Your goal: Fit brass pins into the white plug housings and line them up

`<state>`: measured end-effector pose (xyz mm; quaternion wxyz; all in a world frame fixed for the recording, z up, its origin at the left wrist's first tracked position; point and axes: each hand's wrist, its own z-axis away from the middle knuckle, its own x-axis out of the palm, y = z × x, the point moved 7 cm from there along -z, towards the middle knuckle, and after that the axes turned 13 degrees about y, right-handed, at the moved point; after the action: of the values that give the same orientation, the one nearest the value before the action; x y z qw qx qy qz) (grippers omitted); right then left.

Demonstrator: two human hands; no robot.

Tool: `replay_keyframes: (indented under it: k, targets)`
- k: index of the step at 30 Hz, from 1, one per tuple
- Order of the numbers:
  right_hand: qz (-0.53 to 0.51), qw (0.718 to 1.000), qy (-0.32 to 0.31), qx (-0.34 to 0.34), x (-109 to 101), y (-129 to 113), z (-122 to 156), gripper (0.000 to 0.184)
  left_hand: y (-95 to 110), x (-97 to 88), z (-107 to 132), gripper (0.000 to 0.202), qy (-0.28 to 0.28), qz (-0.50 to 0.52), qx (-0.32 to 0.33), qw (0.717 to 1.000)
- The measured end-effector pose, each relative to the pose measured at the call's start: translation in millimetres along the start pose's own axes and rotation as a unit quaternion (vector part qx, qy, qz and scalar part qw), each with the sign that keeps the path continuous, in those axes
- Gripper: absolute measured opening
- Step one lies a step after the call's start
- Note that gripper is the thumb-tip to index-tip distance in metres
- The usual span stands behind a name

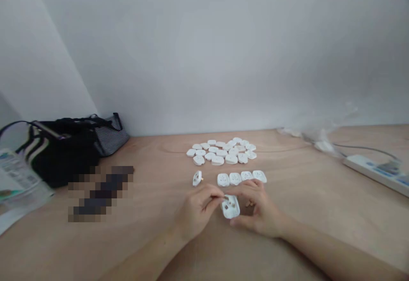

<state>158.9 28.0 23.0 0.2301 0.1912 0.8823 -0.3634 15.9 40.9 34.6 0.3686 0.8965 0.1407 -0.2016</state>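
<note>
A white plug housing [234, 212] stands tilted with its hollow inside toward me, and metal pieces sit in it. My right hand [260, 213] grips it by its edges, thumb below and fingers above. At its upper left corner my left hand [201, 206] pinches thumb and forefinger together; what they hold is too small to make out. Small brass-coloured pieces [249, 203] show partly behind my right fingers. Just beyond lies a row of several white plug housings [223, 179], the right ones partly covered by my hand. A separate plug half [197, 178] with a brass pin leans left of the row.
Farther back, a cluster of many white plug parts [220, 153] covers the wooden table [153, 238]. Black bag [70, 144] and plastic packet [19, 183] are on the left, near a pixelated dark object [104, 191]. Power strip [377, 172] and clear plastic [322, 138] lie right.
</note>
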Motion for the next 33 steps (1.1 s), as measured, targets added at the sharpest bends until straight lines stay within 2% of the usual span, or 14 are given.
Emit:
replay_keyframes:
  k: [5, 11, 13, 16, 18, 21, 23, 26, 29, 31, 33]
  targets:
    - [-0.006, 1.000, -0.003, 0.000, 1.1, 0.0, 0.5, 0.049, 9.3, 0.9, -0.5, 0.012, -0.017, 0.004, 0.052, 0.998]
    - [-0.008, 1.000, 0.005, -0.005, 1.3, 0.7, 0.8, 0.048, 16.2, -1.4, 0.5, 0.015, 0.018, -0.019, 0.122, 0.992]
    - [-0.007, 1.000, 0.012, -0.003, 1.1, 2.1, 1.4, 0.049, 17.9, 1.5, 1.6, 0.020, 0.003, -0.047, 0.145, 0.988]
    - [-0.003, 1.000, 0.031, 0.000, -0.8, 4.4, 2.7, 0.048, 21.0, 7.7, 4.0, 0.030, -0.053, -0.086, 0.182, 0.978]
    - [0.000, 0.999, 0.044, -0.003, -2.8, 5.3, 3.9, 0.048, 22.9, 5.8, 3.6, 0.034, -0.057, -0.098, 0.196, 0.974]
    - [0.014, 0.998, 0.058, -0.008, -6.1, 7.3, 4.9, 0.050, 18.9, -5.8, -1.4, 0.025, -0.013, -0.097, 0.150, 0.984]
    - [0.031, 0.998, 0.057, -0.004, -7.4, 9.9, 3.3, 0.048, 11.2, -7.5, -2.1, 0.021, -0.026, -0.112, 0.095, 0.989]
    - [0.058, 0.996, 0.062, 0.022, -10.0, 17.3, -6.6, 0.046, 1.0, 2.8, 6.0, 0.025, -0.131, -0.156, 0.055, 0.977]
    - [0.086, 0.989, 0.087, 0.086, -13.1, 30.6, -26.2, 0.041, -8.5, 12.2, 16.3, 0.028, -0.229, -0.169, 0.031, 0.958]
    - [0.106, 0.982, 0.097, 0.119, -11.0, 38.6, -41.9, 0.037, -15.0, 13.8, 19.1, 0.029, -0.255, -0.165, 0.006, 0.953]
    - [0.132, 0.981, 0.075, 0.122, -1.0, 43.4, -57.4, 0.034, -20.1, 13.2, 19.3, 0.030, -0.263, -0.164, -0.014, 0.951]
